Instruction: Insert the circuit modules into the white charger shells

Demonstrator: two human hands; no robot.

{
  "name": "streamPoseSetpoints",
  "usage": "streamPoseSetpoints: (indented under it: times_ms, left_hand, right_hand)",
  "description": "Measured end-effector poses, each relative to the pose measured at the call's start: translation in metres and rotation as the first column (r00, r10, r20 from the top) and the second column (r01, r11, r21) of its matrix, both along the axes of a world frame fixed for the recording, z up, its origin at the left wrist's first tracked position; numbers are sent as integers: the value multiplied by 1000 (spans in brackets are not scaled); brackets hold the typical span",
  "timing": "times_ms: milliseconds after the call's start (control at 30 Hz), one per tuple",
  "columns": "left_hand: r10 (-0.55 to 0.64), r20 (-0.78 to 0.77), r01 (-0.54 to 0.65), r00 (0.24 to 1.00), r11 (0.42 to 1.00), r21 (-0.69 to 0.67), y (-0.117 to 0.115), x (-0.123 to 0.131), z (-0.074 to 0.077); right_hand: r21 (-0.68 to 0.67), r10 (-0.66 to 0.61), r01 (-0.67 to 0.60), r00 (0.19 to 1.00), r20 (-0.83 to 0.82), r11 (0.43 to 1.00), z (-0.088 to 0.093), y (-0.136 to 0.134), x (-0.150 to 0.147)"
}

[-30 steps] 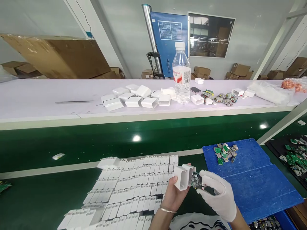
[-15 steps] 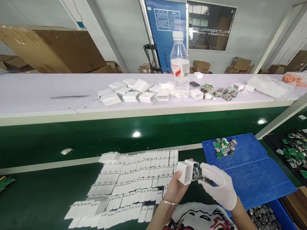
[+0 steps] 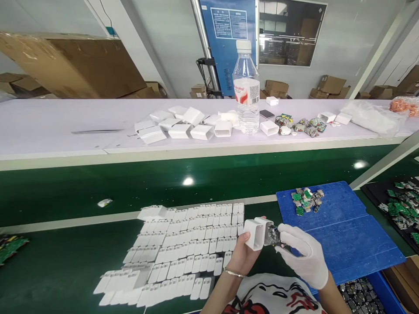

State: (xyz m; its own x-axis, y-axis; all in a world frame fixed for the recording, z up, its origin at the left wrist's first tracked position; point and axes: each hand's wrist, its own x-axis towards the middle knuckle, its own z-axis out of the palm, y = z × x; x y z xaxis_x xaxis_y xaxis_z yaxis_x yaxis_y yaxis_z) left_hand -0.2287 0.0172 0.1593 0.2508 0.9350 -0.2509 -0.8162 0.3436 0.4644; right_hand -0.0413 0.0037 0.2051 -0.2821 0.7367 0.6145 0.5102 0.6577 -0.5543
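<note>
My bare left hand (image 3: 244, 258) grips two white plastic shells (image 3: 256, 233) side by side, open ends toward me. My right hand (image 3: 304, 258), in a white glove, pinches a small circuit board (image 3: 273, 236) whose end sits at the mouth of the right-hand shell. Both hands hover over the green belt just right of rows of white shells (image 3: 186, 250) laid flat. A small pile of green circuit boards (image 3: 306, 200) lies on the blue tray (image 3: 343, 235) to the right.
A water bottle (image 3: 246, 89) stands on the white shelf (image 3: 49, 135) beyond the belt, among loose white shells (image 3: 183, 124) and boards (image 3: 301, 126). More boards lie on a black tray (image 3: 401, 209) at far right. A blue bin (image 3: 366, 296) holds parts at lower right.
My right hand has pushed the board closer into the shell. The belt has carried a small white scrap on its left side to the right.
</note>
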Motion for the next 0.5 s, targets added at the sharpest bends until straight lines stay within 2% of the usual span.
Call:
streamPoseSetpoints:
  times_ms: [133,300,400,500]
  left_hand:
    - [-2,30,2,1000,1000,-6,1,0,-1]
    - [-22,48,23,999,999,-24,1,3,-3]
    - [-18,47,19,999,1000,-19,1,3,-4]
    - [-30,35,30,999,1000,-9,1,3,-5]
  right_hand:
    - [-9,-35,35,999,2,999,-4,-6,11]
    - [-24,-55,56,998,15,998,8,10,-11]
    - [-14,-13,13,999,30,1000,19,16,-22]
    - [36,22,-24,999,50,999,20,17,-23]
